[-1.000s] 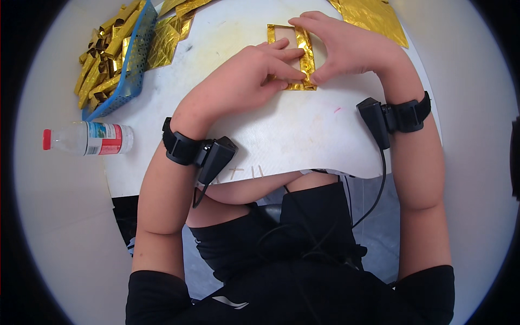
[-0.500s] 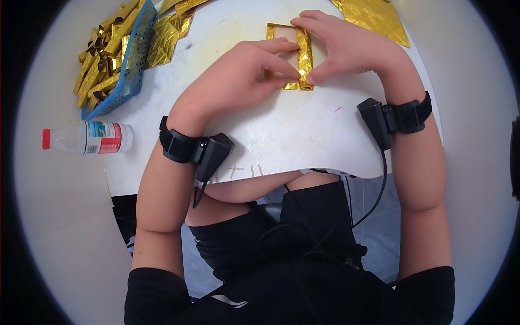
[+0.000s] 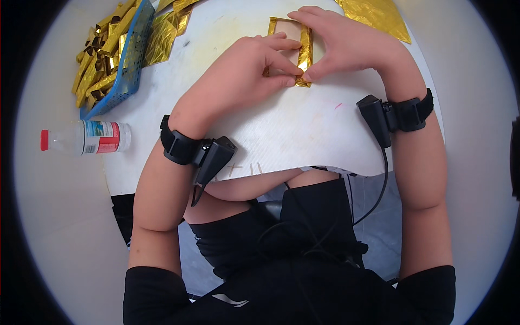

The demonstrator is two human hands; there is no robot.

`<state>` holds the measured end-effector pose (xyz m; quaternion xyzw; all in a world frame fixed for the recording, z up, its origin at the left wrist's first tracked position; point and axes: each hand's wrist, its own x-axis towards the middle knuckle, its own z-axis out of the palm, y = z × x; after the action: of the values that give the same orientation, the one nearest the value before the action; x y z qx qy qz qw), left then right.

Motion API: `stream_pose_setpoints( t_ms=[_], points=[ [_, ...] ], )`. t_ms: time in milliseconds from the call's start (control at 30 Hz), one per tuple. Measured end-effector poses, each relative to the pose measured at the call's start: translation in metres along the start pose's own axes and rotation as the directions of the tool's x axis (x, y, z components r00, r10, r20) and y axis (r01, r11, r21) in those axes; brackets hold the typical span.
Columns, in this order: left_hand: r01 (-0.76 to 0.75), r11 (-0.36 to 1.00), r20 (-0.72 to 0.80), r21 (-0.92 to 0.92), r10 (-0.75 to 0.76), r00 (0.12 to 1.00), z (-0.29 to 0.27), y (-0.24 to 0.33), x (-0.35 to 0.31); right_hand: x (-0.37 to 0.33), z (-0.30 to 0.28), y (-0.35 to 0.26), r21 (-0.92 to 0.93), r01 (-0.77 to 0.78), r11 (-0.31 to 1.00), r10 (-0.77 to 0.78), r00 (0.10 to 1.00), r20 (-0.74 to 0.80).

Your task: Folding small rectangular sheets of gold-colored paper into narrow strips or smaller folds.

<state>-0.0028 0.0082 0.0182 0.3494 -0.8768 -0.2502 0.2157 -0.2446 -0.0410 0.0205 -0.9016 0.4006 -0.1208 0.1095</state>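
Observation:
A sheet of gold foil paper [image 3: 306, 51] lies at the far middle of the white table, its right side folded into a narrow shiny strip and a pale area showing inside. My left hand [image 3: 260, 62] reaches over its left part, thumb and index finger closed at the strip's lower end, other fingers against the strip. Along the strip's right side, my right hand [image 3: 344, 46] curves with its thumb at the lower end and fingertips at the upper end, gripping the edge. My left hand hides much of the sheet's lower left.
A blue perforated basket [image 3: 127, 70] full of folded gold pieces stands at the far left. Flat gold sheets [image 3: 162, 40] lie beside it, and more gold sheets [image 3: 376, 19] lie at the far right. Near the left edge lies a plastic bottle [image 3: 103, 137] with a red cap.
The left thumb and index finger have slid slightly right, towards the strip's lower end. Both hands and the foil paper sit a little farther up in the picture.

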Motion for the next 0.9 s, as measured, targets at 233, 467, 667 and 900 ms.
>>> stream_pose_setpoints(
  t_ms=[233, 467, 667, 900],
  points=[
    [0.031, 0.999, 0.032, -0.013, -0.031, 0.999, 0.0, 0.0, 0.0, 0.001, -0.006, -0.004, 0.055, -0.055, 0.997, 0.049, 0.993, 0.105],
    [-0.018, 1.0, 0.007, 0.019, 0.018, 1.0, -0.001, 0.001, 0.002, -0.001, -0.011, -0.017, 0.004, -0.097, 0.995, 0.096, 0.989, 0.114],
    [0.011, 1.0, -0.011, 0.016, -0.011, 1.0, 0.0, 0.004, 0.002, -0.001, -0.01, -0.019, -0.04, -0.091, 0.995, 0.096, 0.982, 0.16],
    [-0.025, 1.0, -0.058, 0.017, 0.026, 0.998, 0.004, -0.001, 0.001, -0.006, -0.013, -0.014, 0.04, -0.052, 0.998, 0.047, 0.992, 0.12]
  ],
)
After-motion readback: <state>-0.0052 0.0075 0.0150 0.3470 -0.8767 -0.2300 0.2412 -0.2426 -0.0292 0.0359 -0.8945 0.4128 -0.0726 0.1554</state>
